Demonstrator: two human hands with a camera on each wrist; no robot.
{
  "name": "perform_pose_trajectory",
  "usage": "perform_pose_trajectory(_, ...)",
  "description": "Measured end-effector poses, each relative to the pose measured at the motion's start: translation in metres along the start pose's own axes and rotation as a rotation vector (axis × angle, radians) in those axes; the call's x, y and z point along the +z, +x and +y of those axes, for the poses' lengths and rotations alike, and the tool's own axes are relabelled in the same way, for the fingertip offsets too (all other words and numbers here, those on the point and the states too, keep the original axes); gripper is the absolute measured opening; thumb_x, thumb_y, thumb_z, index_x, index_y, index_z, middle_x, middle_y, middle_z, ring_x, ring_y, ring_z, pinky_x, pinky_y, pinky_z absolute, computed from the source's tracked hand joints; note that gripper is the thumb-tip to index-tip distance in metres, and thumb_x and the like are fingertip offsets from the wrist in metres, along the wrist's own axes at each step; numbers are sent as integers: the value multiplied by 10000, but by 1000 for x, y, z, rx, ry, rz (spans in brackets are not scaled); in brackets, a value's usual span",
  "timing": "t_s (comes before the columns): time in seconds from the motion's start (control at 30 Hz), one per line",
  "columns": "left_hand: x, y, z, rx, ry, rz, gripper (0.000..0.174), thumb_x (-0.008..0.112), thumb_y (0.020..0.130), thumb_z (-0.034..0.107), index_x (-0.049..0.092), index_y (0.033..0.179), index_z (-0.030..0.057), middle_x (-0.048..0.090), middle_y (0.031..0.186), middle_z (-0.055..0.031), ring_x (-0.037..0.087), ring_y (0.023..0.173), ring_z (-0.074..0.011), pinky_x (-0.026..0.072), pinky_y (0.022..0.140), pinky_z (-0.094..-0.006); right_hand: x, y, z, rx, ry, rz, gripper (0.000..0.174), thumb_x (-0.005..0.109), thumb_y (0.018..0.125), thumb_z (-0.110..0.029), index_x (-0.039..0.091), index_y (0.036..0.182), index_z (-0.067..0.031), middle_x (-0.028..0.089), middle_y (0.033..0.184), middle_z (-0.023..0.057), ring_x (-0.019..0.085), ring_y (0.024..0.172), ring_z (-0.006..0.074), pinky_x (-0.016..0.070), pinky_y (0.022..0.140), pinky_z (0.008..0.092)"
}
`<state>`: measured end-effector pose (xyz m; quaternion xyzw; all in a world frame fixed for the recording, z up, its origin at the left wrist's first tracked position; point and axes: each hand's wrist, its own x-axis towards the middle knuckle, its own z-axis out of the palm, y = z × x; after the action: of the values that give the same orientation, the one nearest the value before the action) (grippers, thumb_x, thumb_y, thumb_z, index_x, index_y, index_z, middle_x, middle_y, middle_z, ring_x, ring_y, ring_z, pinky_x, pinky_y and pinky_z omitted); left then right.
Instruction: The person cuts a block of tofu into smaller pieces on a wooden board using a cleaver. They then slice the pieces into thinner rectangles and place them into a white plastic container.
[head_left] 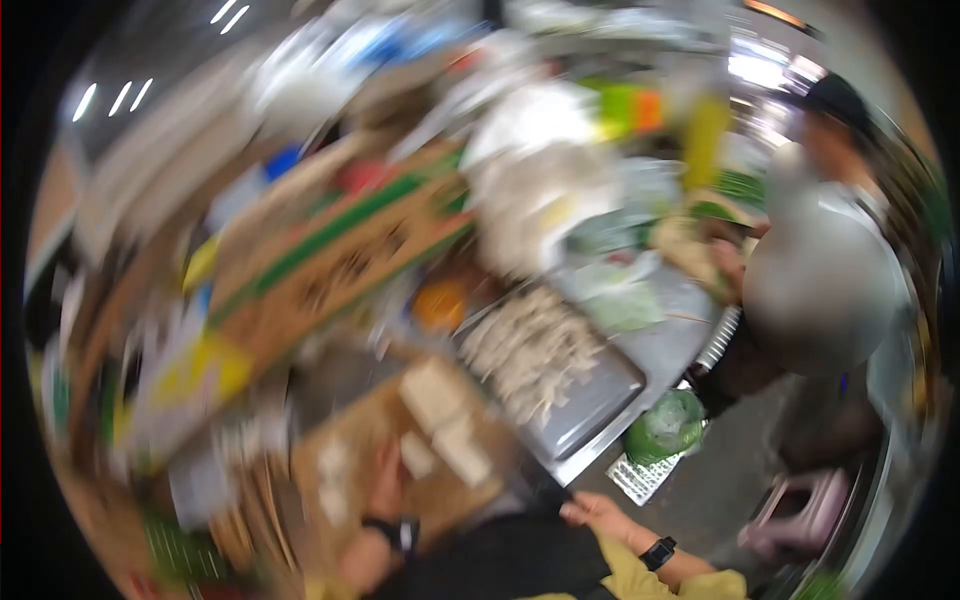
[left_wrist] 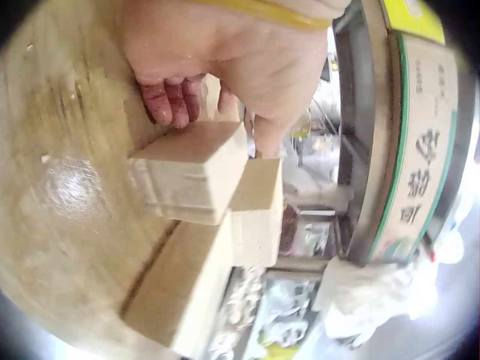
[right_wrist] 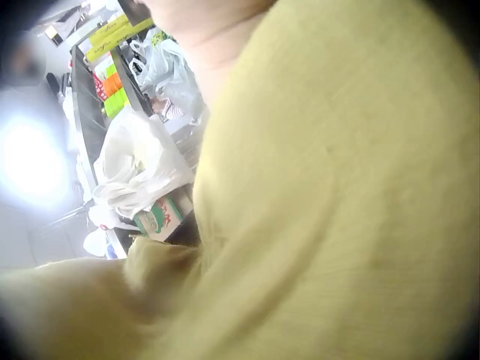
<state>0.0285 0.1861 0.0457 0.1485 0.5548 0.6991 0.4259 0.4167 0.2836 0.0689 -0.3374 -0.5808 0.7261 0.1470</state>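
Note:
My left hand [head_left: 388, 485] is over a wooden board [head_left: 345, 425], right beside a small pale tofu block [head_left: 417, 455]. In the left wrist view, the hand [left_wrist: 225, 49] curls down at this block [left_wrist: 191, 169], reddened fingertips on one side and the thumb on the other. Longer tofu blocks [head_left: 450, 425] lie along the board's right side, and pale pieces [head_left: 333, 475] on its left. My right hand [head_left: 600, 515], beside the board, grips a dark handle [head_left: 550, 494]; motion blur hides the rest of that tool. The right wrist view mostly shows a yellow sleeve [right_wrist: 337, 180].
A metal tray [head_left: 590, 425] of pale strips stands beyond the board. Behind are a long cardboard box [head_left: 340, 250] and white plastic bags [head_left: 540, 170]. A person in a dark cap [head_left: 835, 105] is at the right, above a pink stool [head_left: 800, 510] and a green bag [head_left: 665, 428].

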Motion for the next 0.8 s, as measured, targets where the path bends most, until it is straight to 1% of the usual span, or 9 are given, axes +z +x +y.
perform_pose_trajectory(0.1,-36,-21,-8,-142,-379,366,265,602,923,403,601,999,149,570,806,-4,575,781,-137,489,701,-289,-2,-9,-24,264,87,-31,274,580,962,-263,549,773,-68,550,660,-24,480,608,35,395,549,221)
perform_pose_trajectory(0.23,-57,-12,-36,-290,-348,259,261,582,930,403,619,814,172,593,685,31,570,617,-118,472,570,-269,-20,11,-21,219,-8,-116,225,599,952,-232,525,827,-60,568,701,-13,529,683,61,457,687,226)
perform_pose_trajectory(0.3,-61,-21,-51,-415,-175,65,276,533,958,374,601,797,160,591,687,12,555,600,-120,458,541,-283,-14,11,-29,284,21,-95,171,610,939,-183,584,989,-21,617,796,6,558,742,84,476,743,243)
perform_pose_trajectory(0.33,-72,-22,-64,-317,-66,-146,221,561,951,326,604,863,128,574,693,15,546,603,-116,459,542,-282,-13,11,-11,270,81,-119,205,610,937,-171,596,1067,-13,632,828,9,565,760,86,477,750,242)
perform_pose_trajectory(0.37,-59,-33,-64,-258,50,51,148,597,934,239,592,982,99,565,703,12,542,606,-112,463,542,-287,-13,9,3,259,88,-145,241,608,936,-162,585,1128,-18,644,867,10,572,784,84,479,758,239)
perform_pose_trajectory(0.43,-70,-28,-68,-278,134,24,297,635,892,139,520,1158,75,589,807,-32,568,675,-136,502,588,-289,-14,10,18,241,176,-260,286,595,941,-143,573,1206,-39,663,946,5,580,853,69,480,777,229)
perform_pose_trajectory(0.67,-65,-29,-59,-232,105,147,406,638,892,135,477,1257,58,592,931,-64,589,745,-181,528,674,-313,0,5,40,51,61,-169,312,569,952,-150,556,1241,-32,672,975,41,576,884,74,481,807,249)
perform_pose_trajectory(0.7,-70,-28,-60,-229,122,127,414,637,894,131,460,1262,62,590,931,-65,588,754,-182,524,676,-319,0,0,35,56,-12,-120,294,570,952,-162,559,1218,-35,649,858,14,563,772,59,477,709,228)
perform_pose_trajectory(0.8,-51,-44,-44,-245,182,93,405,632,901,141,472,1265,64,585,964,-58,592,799,-177,527,688,-320,1,-1,21,159,97,-191,312,584,952,-129,537,1246,-34,659,1010,15,604,894,75,499,795,234)
